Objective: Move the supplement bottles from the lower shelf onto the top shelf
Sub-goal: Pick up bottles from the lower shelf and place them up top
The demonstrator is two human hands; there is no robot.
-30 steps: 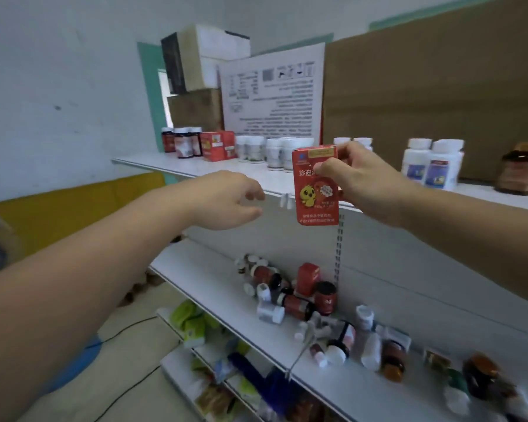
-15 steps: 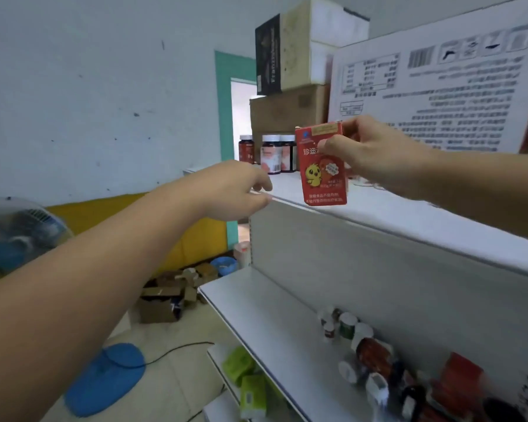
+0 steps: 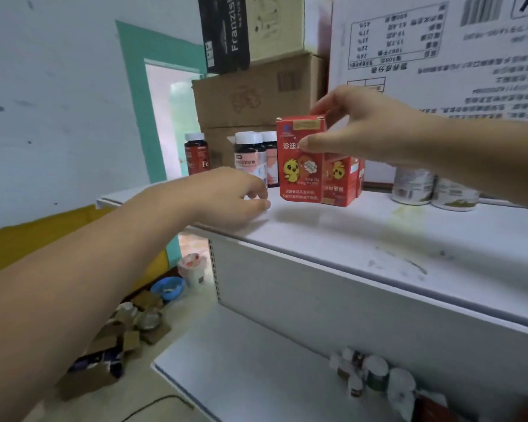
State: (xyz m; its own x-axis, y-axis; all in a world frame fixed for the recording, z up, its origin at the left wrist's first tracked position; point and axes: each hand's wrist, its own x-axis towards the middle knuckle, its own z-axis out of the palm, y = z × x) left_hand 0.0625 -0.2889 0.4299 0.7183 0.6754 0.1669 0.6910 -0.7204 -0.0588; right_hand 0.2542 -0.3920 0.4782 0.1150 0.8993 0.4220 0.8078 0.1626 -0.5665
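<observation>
Head view: right hand [image 3: 369,129] grips red box [image 3: 299,166], seemingly touching top shelf [image 3: 378,239].

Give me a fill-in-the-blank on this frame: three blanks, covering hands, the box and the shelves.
1. The red box is held in the person's ____ hand.
2. The left hand holds nothing and rests at the front edge of the ____ shelf.
3. The cartoon printed on the held box's front is a yellow ____.

Missing words: right; top; chick
</observation>
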